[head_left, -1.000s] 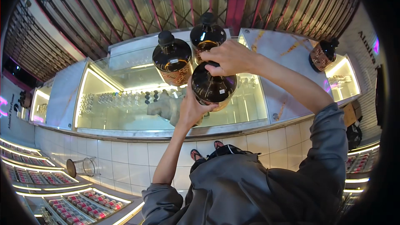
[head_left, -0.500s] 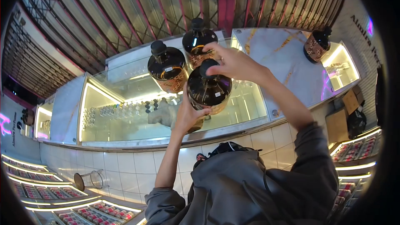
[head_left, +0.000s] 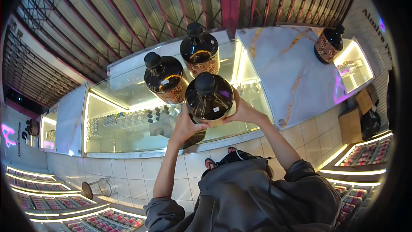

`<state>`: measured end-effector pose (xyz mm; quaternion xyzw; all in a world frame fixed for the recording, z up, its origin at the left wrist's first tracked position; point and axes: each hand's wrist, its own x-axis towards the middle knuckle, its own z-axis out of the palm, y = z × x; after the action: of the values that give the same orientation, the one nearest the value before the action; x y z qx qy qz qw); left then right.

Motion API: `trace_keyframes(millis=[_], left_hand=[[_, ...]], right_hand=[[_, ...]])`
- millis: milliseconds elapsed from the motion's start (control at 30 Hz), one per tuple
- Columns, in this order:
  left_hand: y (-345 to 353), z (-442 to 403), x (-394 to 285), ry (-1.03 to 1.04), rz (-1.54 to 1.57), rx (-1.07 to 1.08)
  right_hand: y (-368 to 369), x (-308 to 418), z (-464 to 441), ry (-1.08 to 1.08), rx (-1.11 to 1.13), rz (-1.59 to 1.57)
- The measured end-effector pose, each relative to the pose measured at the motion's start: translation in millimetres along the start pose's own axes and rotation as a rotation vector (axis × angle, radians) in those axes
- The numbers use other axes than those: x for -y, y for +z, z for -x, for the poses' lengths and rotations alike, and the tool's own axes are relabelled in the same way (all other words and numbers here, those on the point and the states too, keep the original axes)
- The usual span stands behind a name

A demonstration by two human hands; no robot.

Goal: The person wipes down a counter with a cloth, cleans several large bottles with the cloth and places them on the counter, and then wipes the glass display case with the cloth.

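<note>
Between my two hands stands a large dark brown glass bottle (head_left: 209, 102) with a black cap and a small white sticker on its shoulder. My left hand (head_left: 187, 125) curves round its left side, while my right hand (head_left: 244, 111) presses against the right side. Both thumbs lie low on the near face; the bottle's base is hidden. Just behind it are two similar bottles with patterned bands: one bottle (head_left: 165, 77) at the left, the other bottle (head_left: 200, 51) farther back. Neither hand touches those two.
The glass display counter (head_left: 124, 139) holds rows of small bottles inside. To the right, a marble top (head_left: 274, 77) carries another dark bottle (head_left: 328, 45). A stool (head_left: 98, 187) stands on the tiled floor, and cardboard boxes (head_left: 351, 124) sit at right. A folding metal gate (head_left: 171, 4) closes the back.
My right hand has left the bottle's cap and come down to its right side. The left hand stays on the left side. The whole view has shifted slightly.
</note>
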<state>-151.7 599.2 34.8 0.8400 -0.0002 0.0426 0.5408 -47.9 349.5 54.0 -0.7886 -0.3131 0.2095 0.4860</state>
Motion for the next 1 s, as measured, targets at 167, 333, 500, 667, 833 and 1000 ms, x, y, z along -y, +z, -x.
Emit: trace_keyframes(millis=[167, 333, 500, 667, 833, 1000], left_hand=[[7, 0, 2, -0.016, 0.034, -0.061], [9, 4, 14, -0.089, 0.057, -0.038], [6, 6, 13, -0.069, 0.063, -0.018], [1, 4, -18, -0.092, 0.038, -0.033], [11, 3, -8, -0.056, 0.028, -0.048], [11, 4, -2, -0.077, 0.038, -0.058]], right_hand=[[17, -3, -4, -0.195, -0.138, -0.059], [25, -9, -2, -0.142, -0.176, -0.061], [20, 11, 6, -0.136, -0.181, -0.022], [10, 24, 9, -0.059, -0.163, -0.031], [6, 15, 9, -0.074, -0.127, 0.029], [12, 9, 4, -0.075, -0.129, 0.038]])
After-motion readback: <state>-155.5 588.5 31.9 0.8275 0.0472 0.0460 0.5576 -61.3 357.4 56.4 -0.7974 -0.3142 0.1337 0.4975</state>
